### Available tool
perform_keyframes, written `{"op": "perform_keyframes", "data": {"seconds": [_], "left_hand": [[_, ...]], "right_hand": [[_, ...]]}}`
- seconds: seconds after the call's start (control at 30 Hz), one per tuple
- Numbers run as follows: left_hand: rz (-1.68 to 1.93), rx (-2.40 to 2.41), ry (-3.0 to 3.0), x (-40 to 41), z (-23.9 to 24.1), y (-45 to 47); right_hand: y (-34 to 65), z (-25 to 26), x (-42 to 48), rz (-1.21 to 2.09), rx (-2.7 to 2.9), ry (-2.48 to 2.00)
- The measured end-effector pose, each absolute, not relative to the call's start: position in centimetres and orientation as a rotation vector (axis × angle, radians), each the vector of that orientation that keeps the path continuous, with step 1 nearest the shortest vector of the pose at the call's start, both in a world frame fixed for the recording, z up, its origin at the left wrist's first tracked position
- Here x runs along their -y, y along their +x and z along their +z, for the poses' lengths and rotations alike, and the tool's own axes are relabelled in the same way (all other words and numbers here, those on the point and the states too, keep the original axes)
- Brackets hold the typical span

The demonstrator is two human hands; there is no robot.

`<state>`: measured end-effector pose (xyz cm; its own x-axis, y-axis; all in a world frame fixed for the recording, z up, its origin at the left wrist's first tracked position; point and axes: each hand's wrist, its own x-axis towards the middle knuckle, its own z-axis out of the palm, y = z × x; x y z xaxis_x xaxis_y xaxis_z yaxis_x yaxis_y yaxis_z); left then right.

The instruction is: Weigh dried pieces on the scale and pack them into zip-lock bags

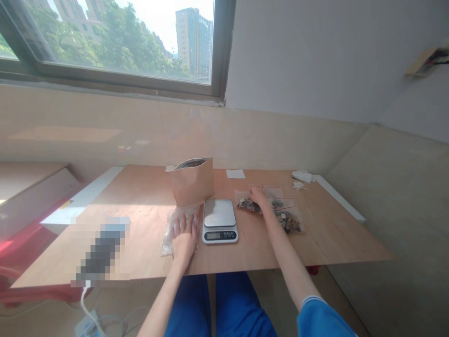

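Observation:
My left hand (184, 236) lies flat with fingers spread on a stack of empty clear zip bags (169, 234), left of a small digital scale (220, 220). My right hand (259, 196) reaches across to the right of the scale and rests on a filled clear zip bag (247, 204) of small dark pieces; its fingers are curled onto the bag. A second filled bag (290, 222) lies further right, and another bag (275, 192) lies behind. An open brown paper pouch (192, 181) stands upright behind the scale.
The wooden tabletop (140, 196) carries a white slip of paper (235, 173) at the back and crumpled white bits (302, 177) at the back right. A blurred dark object (100, 252) lies at the front left. Cables (91, 318) hang below the table's left edge.

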<state>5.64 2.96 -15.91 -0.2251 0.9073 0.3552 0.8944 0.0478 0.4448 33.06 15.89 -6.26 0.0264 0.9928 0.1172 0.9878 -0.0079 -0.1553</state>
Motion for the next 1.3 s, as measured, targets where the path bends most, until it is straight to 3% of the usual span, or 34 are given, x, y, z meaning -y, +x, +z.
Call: {"op": "perform_keyframes", "data": {"seconds": [0.23,0.5,0.77,1.3], "left_hand": [[1.138,-1.994,1.572,-2.6,-10.6,6.9],[1.354,-1.210,1.307,1.2,-2.1,11.4],[1.387,-1.372,1.228,1.7,-2.6,8.8],[1.327,-1.375,1.361,2.5,-2.5,8.6]], "right_hand": [[31.9,-1.7,-9.9,0.028,1.905,-2.065],[23.1,0.3,-1.2,0.628,1.563,-1.421],[17.5,-1.0,2.0,1.085,1.338,-1.114],[18.1,-0.8,2.5,1.155,1.289,-1.146]]}}
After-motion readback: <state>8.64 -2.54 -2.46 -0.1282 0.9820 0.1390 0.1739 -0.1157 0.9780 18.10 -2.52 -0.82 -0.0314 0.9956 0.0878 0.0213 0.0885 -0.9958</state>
